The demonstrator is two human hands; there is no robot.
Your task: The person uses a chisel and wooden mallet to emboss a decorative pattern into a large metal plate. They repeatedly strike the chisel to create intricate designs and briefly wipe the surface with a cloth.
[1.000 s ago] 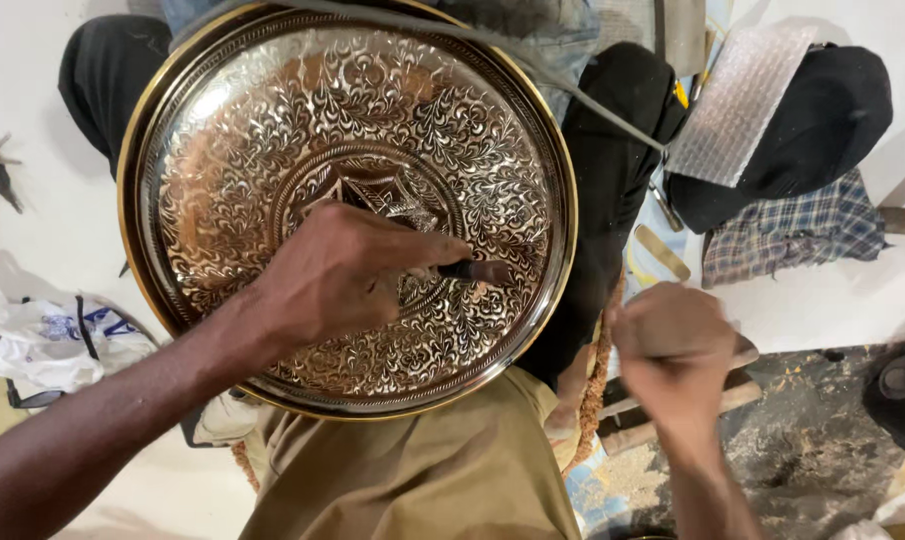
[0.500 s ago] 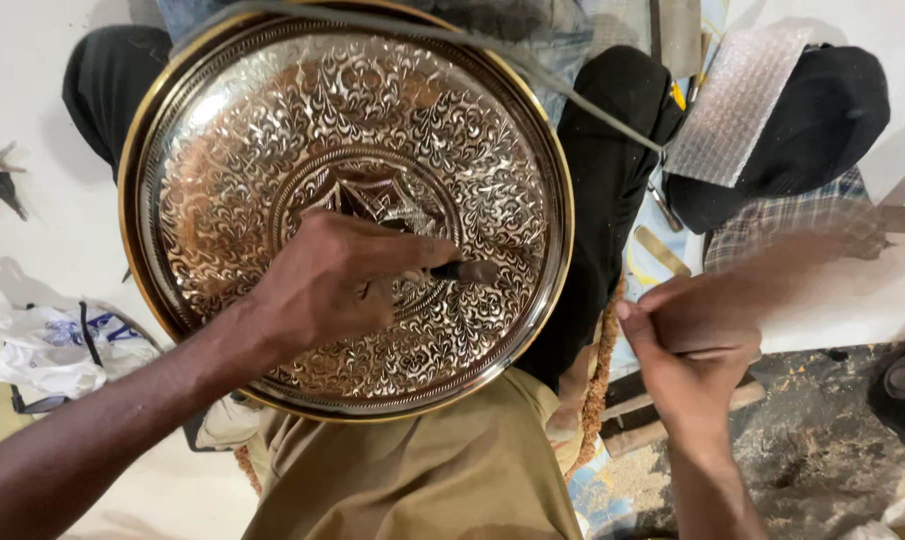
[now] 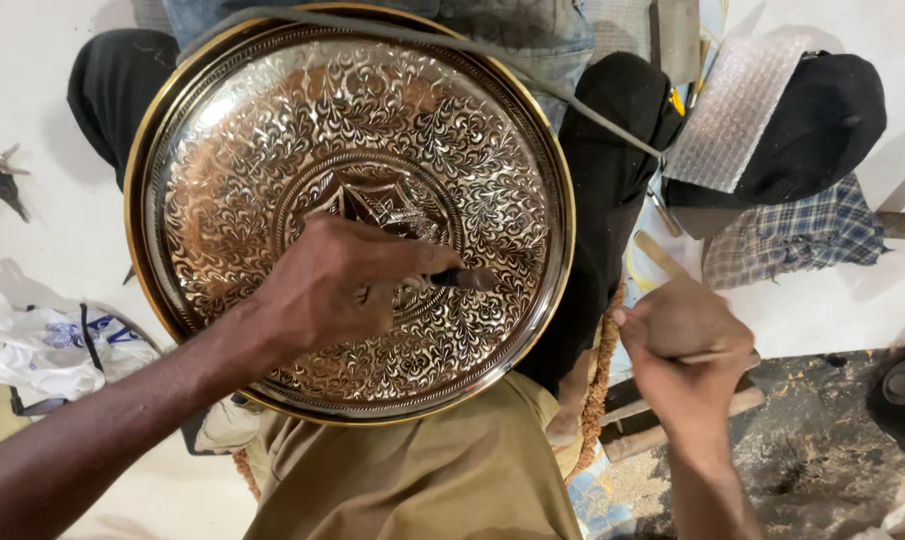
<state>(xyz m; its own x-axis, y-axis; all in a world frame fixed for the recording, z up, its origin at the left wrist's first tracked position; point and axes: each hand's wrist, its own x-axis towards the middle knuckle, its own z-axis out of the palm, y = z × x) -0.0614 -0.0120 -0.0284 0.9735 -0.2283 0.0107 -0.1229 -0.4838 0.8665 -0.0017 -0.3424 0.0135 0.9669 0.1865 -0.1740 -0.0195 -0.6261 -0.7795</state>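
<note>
The left hand (image 3: 347,285) is grasping a punch (image 3: 462,278), its tip (dark) projecting rightward beyond the fingers onto the tray (image 3: 212,190) beneath. The right hand (image 3: 687,350) is clenching a handle (image 3: 717,357), well clear.

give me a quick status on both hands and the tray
Left hand pins a dark punch to the engraved tray. Right hand fisted on a handle, off the tray. Nothing between.

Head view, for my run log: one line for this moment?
left hand: holds dark tool on engraved round tray | right hand: fist around thin handle, off tray
</note>
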